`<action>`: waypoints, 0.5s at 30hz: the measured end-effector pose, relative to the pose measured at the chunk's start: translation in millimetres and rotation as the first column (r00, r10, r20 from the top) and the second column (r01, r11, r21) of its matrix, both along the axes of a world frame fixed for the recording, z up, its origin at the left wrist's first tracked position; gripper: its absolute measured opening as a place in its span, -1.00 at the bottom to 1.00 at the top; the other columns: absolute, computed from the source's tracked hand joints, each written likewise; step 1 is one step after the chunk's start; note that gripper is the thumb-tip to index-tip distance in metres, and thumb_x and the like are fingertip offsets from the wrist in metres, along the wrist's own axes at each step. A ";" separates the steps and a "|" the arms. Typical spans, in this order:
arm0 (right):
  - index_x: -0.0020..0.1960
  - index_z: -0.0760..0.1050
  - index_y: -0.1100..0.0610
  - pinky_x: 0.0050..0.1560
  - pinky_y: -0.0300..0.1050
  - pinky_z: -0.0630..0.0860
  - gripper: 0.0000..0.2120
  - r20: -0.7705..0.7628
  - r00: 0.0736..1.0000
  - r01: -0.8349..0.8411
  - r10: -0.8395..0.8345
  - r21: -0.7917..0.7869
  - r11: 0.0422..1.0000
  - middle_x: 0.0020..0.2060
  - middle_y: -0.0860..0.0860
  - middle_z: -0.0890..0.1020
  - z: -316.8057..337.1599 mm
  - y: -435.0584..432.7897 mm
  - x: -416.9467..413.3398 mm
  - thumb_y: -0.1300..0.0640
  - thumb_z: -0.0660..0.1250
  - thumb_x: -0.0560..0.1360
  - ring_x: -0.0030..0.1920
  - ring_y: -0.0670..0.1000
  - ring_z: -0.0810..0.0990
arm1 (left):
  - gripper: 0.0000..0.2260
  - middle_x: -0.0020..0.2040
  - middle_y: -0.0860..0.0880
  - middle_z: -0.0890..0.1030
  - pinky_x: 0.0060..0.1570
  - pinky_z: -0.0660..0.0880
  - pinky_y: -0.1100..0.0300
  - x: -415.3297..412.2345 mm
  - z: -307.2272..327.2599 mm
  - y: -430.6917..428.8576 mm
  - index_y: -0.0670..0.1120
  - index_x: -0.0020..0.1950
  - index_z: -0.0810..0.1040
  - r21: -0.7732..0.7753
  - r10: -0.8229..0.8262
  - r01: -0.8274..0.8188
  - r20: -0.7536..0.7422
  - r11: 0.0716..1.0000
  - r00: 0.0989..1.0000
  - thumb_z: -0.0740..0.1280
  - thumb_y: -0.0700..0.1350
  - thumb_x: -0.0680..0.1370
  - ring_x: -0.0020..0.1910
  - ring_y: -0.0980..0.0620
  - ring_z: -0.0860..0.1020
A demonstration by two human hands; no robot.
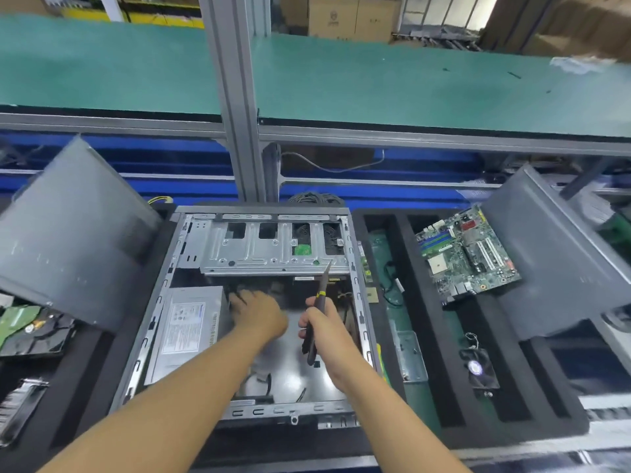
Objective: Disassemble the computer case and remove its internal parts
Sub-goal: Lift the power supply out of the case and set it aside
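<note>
From the head view, the computer case [160, 302] is lying open on its side in the middle of a black foam tray [430, 336], near the person. The left grip [259, 314] is reaching into the case just beside the far right corner of the power supply [186, 332], its fingertips sitting among dark cables. Motion blur is hiding whether they are pinching anything, so I cannot tell. The right grip [324, 331] is clenching round the screwdriver [322, 285], whose tip is pointing far, toward the lower edge of the drive cage [259, 250].

The step in hand is looking like freeing the power supply's leads. Doing it well is probably meaning pulling each plug by its body rather than its wires, keeping the screwdriver tip clear of the left fingers, and checking that no cable is still snagging under the cage before lifting anything.

Counting what is showing:
- One case, one power supply, one drive cage and one screwdriver.
- One motherboard [467, 254], already lying out on the right.
- One small fan [478, 368], nearer on the right.
- One hard drive [34, 332], on the left.
- Two grey panels, one leaning at the left [75, 230] and one at the right [553, 254].
</note>
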State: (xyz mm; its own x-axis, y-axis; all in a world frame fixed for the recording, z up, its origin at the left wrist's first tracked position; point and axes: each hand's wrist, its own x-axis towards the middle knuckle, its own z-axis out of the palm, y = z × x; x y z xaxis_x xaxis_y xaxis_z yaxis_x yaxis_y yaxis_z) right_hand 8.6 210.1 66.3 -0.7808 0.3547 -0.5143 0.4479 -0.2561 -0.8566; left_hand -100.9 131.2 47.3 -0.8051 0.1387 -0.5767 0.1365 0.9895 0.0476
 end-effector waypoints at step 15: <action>0.13 0.42 -0.15 0.06 -0.03 0.45 -0.64 0.070 0.992 -0.102 0.102 -0.005 0.995 -0.09 -0.02 0.49 -20.3 -0.6 13.3 -0.05 0.22 0.33 -0.07 0.00 0.49 | -0.58 0.45 -0.18 0.42 0.38 0.35 -0.04 -58.5 -29.5 -1.6 -0.15 0.43 0.44 -0.056 -0.026 0.029 0.062 0.998 0.998 0.19 0.04 0.64 0.42 -0.20 0.39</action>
